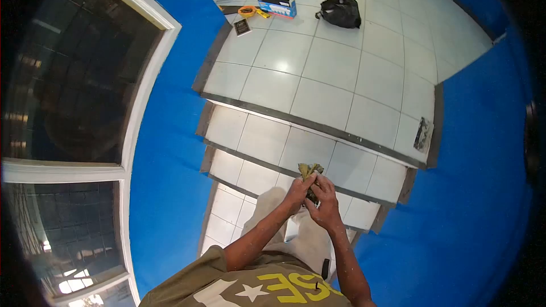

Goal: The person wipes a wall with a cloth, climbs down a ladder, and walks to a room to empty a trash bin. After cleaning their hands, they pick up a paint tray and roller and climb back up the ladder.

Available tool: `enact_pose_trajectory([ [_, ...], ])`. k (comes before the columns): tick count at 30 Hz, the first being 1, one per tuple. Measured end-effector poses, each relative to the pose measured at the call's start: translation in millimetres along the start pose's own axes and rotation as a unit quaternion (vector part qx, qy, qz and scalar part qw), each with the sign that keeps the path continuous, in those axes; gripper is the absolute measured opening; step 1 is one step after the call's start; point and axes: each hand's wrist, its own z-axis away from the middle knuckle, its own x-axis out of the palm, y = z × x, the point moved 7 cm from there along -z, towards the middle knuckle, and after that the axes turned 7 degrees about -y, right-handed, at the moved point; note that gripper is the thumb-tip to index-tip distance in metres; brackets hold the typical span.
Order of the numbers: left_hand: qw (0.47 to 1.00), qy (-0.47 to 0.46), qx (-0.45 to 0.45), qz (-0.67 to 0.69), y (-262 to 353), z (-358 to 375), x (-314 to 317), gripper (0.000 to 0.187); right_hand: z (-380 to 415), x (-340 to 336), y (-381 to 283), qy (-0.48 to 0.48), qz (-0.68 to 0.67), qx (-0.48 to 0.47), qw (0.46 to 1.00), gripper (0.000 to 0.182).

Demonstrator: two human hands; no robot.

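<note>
A crumpled olive-green piece [310, 168], which looks like cloth, is bunched up in front of my body, above the tiled steps. My left hand [297, 192] is closed on its left side, with the thumb and fingers pinched near the top. From the right, my right hand [325, 201] grips the same piece, its fingers bent around it. The two hands nearly touch. A darker part of the piece shows between the palms; the rest is hidden by my fingers.
White-tiled steps [263, 135] with grey edges rise ahead between blue walls [165, 153]. On the upper floor are a black plastic bag [341, 11], a blue-and-white box [277, 7], an orange bowl [247, 11] and a dark square packet [242, 27]. A white-framed window [128, 136] stands left.
</note>
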Motion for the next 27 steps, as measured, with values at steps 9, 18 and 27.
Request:
enact_pose_trajectory([
  [9,0.986,0.156,0.053,0.009,101,-15,-27,0.034,-119,-42,-41,-0.119,-0.039,-0.079,0.989,0.03],
  [18,0.992,0.039,0.005,0.122,244,-63,39,0.037,-230,-158,-91,-0.113,-0.054,-0.015,0.992,0.052],
  [27,0.987,0.037,0.0,0.157,359,-93,96,0.045,-302,-230,-135,-0.128,-0.013,0.046,0.991,0.055],
])
